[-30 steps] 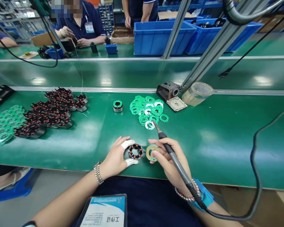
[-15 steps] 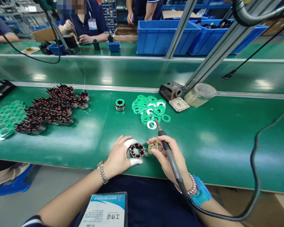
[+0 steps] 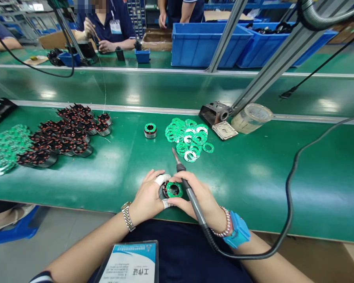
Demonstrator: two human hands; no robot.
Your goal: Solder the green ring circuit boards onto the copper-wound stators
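My left hand (image 3: 148,194), with white covers on its finger and thumb, is closed around a motor stator (image 3: 162,191) with copper windings at the table's front. In my right hand (image 3: 206,201) are two things. A soldering iron (image 3: 194,201) lies across the palm, its tip pointing up and away over the table. Finger and thumb also grip a green ring-shaped circuit board (image 3: 169,190) at the stator's face, partly covering it. Whether the board is seated on the stator I cannot tell. Beyond my hands stands another stator (image 3: 150,133) topped with a green ring board.
Loose ring boards (image 3: 181,131) lie ahead, near a metal iron holder (image 3: 214,113), a sponge pad (image 3: 224,130) and a cloudy tub (image 3: 251,119). Many stators (image 3: 61,135) and a green board stack (image 3: 8,147) sit left. The iron's cable (image 3: 287,196) loops right. Co-workers sit opposite.
My right hand has moved left, bringing the ring board from beside the stator onto its face, now green side showing. The soldering iron shifted left with it. My left hand stayed in place.
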